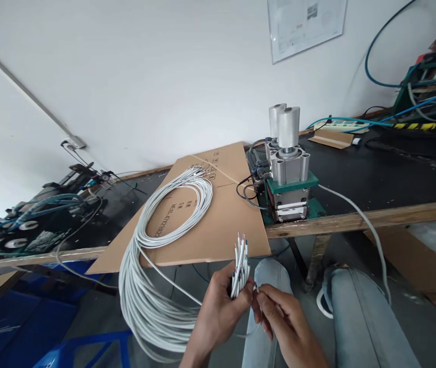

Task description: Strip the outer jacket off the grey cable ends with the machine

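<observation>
Cable ends (241, 268) rise above the left grip (223, 307).

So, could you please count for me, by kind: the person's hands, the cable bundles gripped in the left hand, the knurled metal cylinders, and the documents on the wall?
Hands: 2 (left hand, right hand)
Gripped cable bundle: 1
Knurled metal cylinders: 2
Wall document: 1
Total: 6
</observation>
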`<state>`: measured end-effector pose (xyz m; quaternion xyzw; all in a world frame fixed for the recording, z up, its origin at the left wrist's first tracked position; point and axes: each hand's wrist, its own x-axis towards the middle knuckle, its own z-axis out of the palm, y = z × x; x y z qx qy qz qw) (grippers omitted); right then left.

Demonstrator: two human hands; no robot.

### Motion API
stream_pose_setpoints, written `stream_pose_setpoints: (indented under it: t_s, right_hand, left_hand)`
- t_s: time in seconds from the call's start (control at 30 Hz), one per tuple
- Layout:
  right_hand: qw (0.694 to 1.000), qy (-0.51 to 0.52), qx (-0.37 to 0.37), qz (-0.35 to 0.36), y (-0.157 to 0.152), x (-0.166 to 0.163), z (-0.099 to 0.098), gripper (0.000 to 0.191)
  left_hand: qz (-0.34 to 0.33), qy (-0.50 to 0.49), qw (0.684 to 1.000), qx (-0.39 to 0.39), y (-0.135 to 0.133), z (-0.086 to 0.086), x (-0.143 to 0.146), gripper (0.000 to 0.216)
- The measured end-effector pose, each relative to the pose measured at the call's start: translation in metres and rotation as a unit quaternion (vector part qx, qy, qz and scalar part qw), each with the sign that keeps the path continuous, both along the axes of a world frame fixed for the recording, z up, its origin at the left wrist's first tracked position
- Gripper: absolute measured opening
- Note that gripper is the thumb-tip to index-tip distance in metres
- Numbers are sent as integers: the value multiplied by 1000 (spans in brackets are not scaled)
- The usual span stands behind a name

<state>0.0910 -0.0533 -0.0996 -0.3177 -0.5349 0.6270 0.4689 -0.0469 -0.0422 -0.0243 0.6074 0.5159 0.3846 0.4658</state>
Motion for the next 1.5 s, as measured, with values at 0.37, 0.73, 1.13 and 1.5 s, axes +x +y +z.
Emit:
stream_pose_setpoints:
  t_s: [0.37,0.73,1.13,1.5]
  right_hand:
    - [999,28,-17,24,-3,-1,-2,51]
    - [989,-116,89,-23,-7,6,4,44]
    - [932,-227,261,-112,-8,9,2,30]
    - [960,-175,196,-95,-6,10,7,36]
  left_hand:
    - [-6,-13,1000,-12,-2,-3,-3,7]
    - [-34,26,999,22,-2,-1,-4,12]
    - [-18,142,989,41,-1,3,0,8]
    - [-13,128,991,40,1,0,2,12]
